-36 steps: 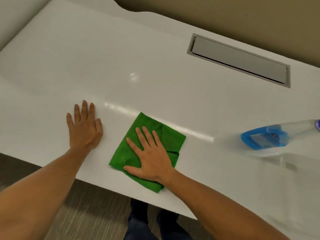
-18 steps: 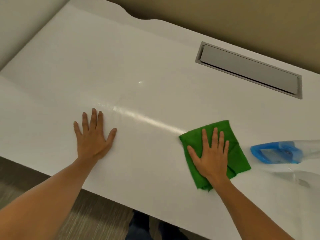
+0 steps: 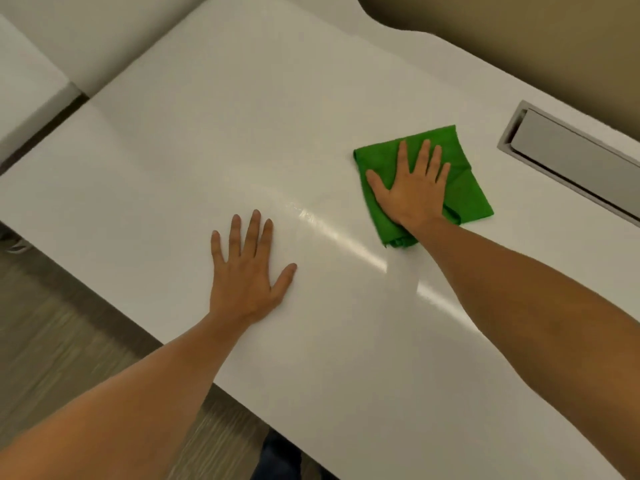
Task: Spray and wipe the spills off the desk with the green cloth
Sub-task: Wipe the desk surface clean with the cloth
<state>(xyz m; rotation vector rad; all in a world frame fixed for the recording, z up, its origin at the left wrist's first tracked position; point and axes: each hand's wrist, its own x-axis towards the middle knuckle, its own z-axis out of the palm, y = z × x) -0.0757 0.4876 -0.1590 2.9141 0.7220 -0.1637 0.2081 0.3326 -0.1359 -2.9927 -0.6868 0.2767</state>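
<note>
The folded green cloth [image 3: 465, 188] lies flat on the white desk [image 3: 207, 133], right of centre and toward the back. My right hand [image 3: 414, 188] presses down on it with fingers spread, palm flat on the cloth. My left hand [image 3: 247, 271] rests flat on the bare desk nearer the front edge, fingers apart, holding nothing. A thin wet streak [image 3: 346, 237] glints on the surface between the two hands. The spray bottle is out of view.
A grey recessed cable hatch [image 3: 571, 161] is set into the desk at the back right, close to the cloth. A beige wall runs behind the desk. The desk's front edge drops to a wood-look floor [image 3: 52, 358] at the lower left.
My right hand has slid the green cloth away from me toward the back of the desk. The view has shifted so the spray bottle is gone from sight. My left hand stays flat.
</note>
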